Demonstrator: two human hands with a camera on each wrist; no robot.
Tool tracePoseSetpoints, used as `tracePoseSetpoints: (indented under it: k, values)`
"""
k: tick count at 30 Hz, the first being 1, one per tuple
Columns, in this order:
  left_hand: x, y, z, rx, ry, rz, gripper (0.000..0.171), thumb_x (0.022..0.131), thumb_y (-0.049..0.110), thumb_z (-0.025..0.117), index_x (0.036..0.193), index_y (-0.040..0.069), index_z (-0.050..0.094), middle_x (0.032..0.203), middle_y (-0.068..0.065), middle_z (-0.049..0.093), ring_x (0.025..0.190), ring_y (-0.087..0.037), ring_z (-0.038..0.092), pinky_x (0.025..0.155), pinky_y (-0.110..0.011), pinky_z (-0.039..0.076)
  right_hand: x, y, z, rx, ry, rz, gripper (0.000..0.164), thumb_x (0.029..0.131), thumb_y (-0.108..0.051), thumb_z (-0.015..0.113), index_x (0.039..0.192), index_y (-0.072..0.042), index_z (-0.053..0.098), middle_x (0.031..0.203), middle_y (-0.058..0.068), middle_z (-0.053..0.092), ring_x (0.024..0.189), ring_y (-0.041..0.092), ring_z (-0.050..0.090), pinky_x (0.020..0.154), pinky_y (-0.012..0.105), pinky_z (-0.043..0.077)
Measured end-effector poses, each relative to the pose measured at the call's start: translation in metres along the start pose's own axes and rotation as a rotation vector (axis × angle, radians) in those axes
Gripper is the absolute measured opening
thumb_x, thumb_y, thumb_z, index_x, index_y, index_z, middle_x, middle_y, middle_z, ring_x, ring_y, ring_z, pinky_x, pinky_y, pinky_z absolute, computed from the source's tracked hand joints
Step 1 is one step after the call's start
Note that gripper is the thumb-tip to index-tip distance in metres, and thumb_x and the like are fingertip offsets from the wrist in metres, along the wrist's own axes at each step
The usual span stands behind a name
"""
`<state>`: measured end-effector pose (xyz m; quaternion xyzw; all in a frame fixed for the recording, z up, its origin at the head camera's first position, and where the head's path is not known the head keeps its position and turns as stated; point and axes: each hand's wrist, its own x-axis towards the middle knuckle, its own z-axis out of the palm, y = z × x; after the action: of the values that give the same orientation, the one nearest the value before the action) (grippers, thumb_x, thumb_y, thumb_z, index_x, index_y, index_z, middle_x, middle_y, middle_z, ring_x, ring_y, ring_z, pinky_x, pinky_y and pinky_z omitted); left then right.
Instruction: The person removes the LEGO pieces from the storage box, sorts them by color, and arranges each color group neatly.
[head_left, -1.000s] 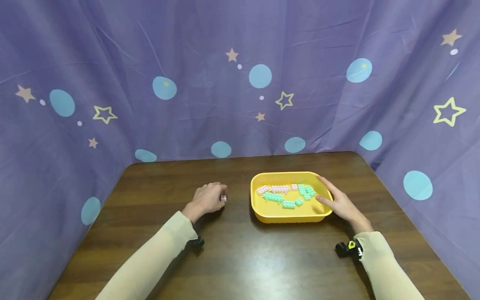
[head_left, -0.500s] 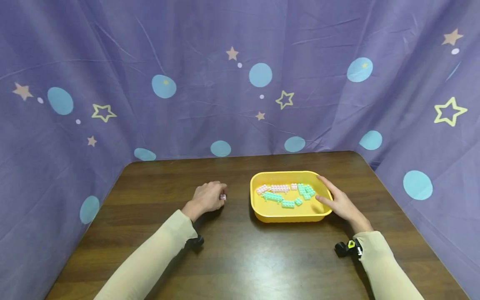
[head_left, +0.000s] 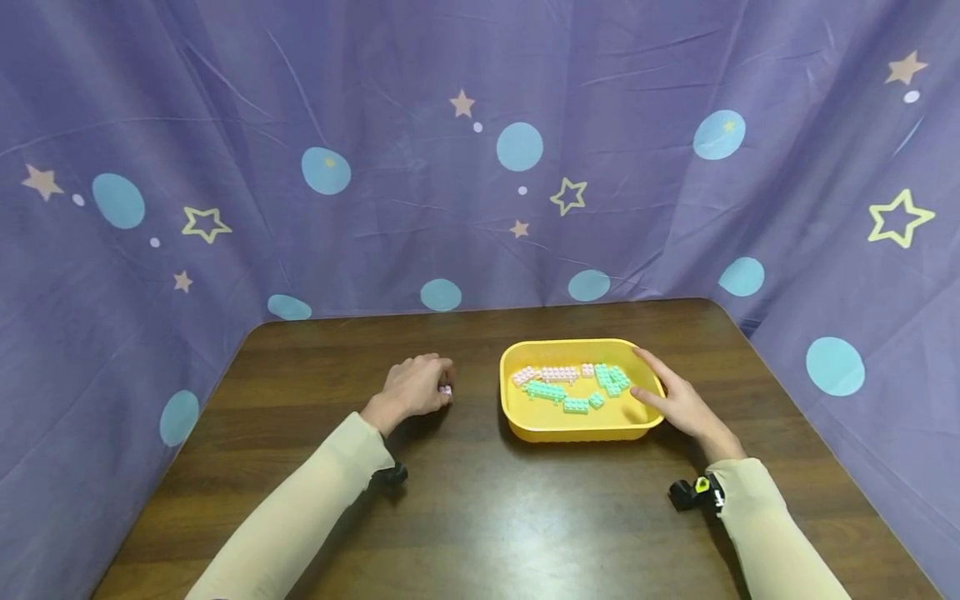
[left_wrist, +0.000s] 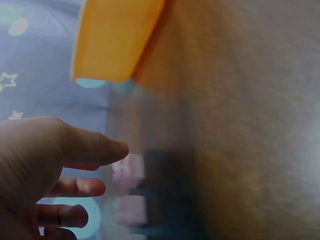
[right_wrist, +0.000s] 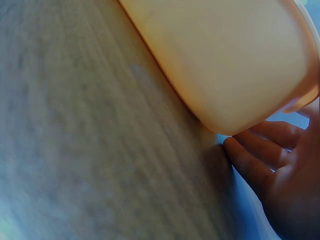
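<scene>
My left hand [head_left: 411,387] is low over the table left of the tray, thumb and fingers apart. A small pink toy brick [head_left: 446,390] lies by its fingertips. In the left wrist view the thumb tip is right beside this pink brick [left_wrist: 129,171]; a second pink brick [left_wrist: 131,210] and a sliver of green sit farther along. My right hand [head_left: 684,410] holds the right end of the yellow tray [head_left: 581,435], thumb over the rim, other fingers along the outside. Inside the tray are pink bricks [head_left: 558,374] and mint-green bricks [head_left: 546,391].
The brown wooden table [head_left: 480,517] reaches back to a purple curtain [head_left: 420,208] patterned with stars and blue dots. A black wrist device [head_left: 684,495] hangs under the right sleeve; another [head_left: 393,475] is under the left wrist.
The left fingers have loosened slightly above the pink brick. The right hand and the tray have kept their places; the head view has shifted a little.
</scene>
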<state>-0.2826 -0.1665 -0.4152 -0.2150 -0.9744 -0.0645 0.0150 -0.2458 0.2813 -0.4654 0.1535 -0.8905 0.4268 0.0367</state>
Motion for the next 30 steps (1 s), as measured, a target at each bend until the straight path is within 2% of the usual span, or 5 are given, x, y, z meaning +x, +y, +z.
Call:
tracePoseSetpoints:
  k: [4,6,12,22,30]
  values:
    - [0.009,0.01,-0.012,-0.048,0.029,0.02,0.027,0.081,0.034,0.074,0.102,0.019,0.067,0.093,0.003,0.062,0.074,-0.016,0.061,0.059,-0.037,0.048,0.0,0.002,-0.002,-0.008,0.002,-0.002,0.073,0.093,-0.03,0.065,0.154,-0.018,0.028,0.155,0.02,0.032,0.137,0.041,0.034,0.107,0.06,0.028]
    - [0.015,0.02,-0.017,-0.068,0.081,0.038,0.031,0.083,0.037,0.073,0.107,0.019,0.067,0.097,0.002,0.062,0.071,-0.013,0.061,0.06,-0.036,0.049,0.0,0.002,-0.003,-0.01,0.0,0.0,0.073,0.093,-0.03,0.065,0.154,-0.018,0.027,0.155,0.02,0.032,0.137,0.041,0.035,0.107,0.06,0.029]
    - [0.036,0.063,-0.02,-0.119,0.198,0.13,0.027,0.087,0.035,0.068,0.109,0.02,0.067,0.096,0.004,0.063,0.076,-0.014,0.061,0.061,-0.033,0.05,0.0,0.004,-0.004,-0.007,-0.003,0.015,0.072,0.093,-0.03,0.064,0.155,-0.02,0.027,0.155,0.019,0.031,0.138,0.041,0.034,0.108,0.06,0.028]
    - [0.067,0.139,-0.026,-0.178,0.137,0.222,0.035,0.089,0.036,0.066,0.121,0.02,0.064,0.109,0.001,0.063,0.085,-0.015,0.062,0.066,-0.033,0.051,0.002,0.007,-0.003,0.001,-0.011,0.021,0.072,0.094,-0.033,0.063,0.155,-0.025,0.026,0.157,0.015,0.03,0.139,0.039,0.033,0.109,0.059,0.027]
    - [0.089,0.177,-0.006,-0.16,0.08,0.215,0.034,0.09,0.041,0.064,0.119,0.023,0.063,0.105,0.005,0.062,0.079,-0.013,0.06,0.06,-0.029,0.048,0.001,0.006,-0.003,0.008,-0.016,0.049,0.073,0.094,-0.037,0.063,0.155,-0.026,0.025,0.157,0.017,0.03,0.138,0.04,0.034,0.108,0.059,0.029]
